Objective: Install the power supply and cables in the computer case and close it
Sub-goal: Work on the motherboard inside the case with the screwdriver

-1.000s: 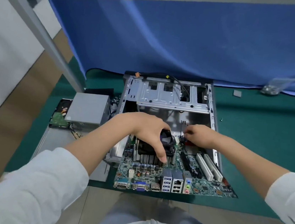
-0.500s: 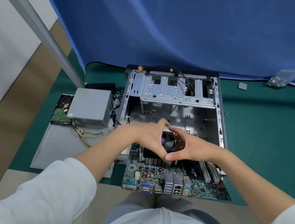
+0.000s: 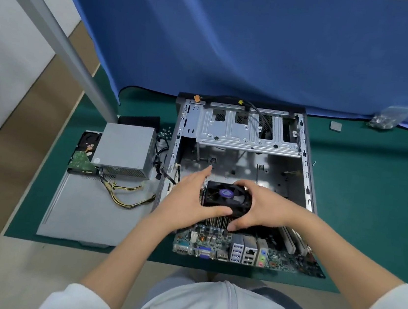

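Observation:
The open grey computer case [image 3: 306, 172] lies on its side on the green mat. A green motherboard [image 3: 212, 245] sits partly in its near end, ports facing me. On it stands a black CPU cooler fan [image 3: 227, 195] over a finned heatsink. My left hand [image 3: 189, 201] grips the fan's left side, fingers pointing away. My right hand [image 3: 260, 207] wraps its right side. The grey power supply [image 3: 125, 151] rests outside the case to the left, its yellow and black cables [image 3: 128, 196] trailing over the flat side panel [image 3: 93, 212].
A hard drive [image 3: 83, 157] lies against the power supply's left. Black front-panel cables [image 3: 252, 109] hang over the drive cage [image 3: 241, 133]. Loose screws [image 3: 165, 133] sit left of the case, a screw bag [image 3: 384, 120] at far right. A blue curtain backs the mat.
My right hand left the board's connectors and came onto the fan. Both hands now grasp the cooler from either side, and the view has tilted down slightly.

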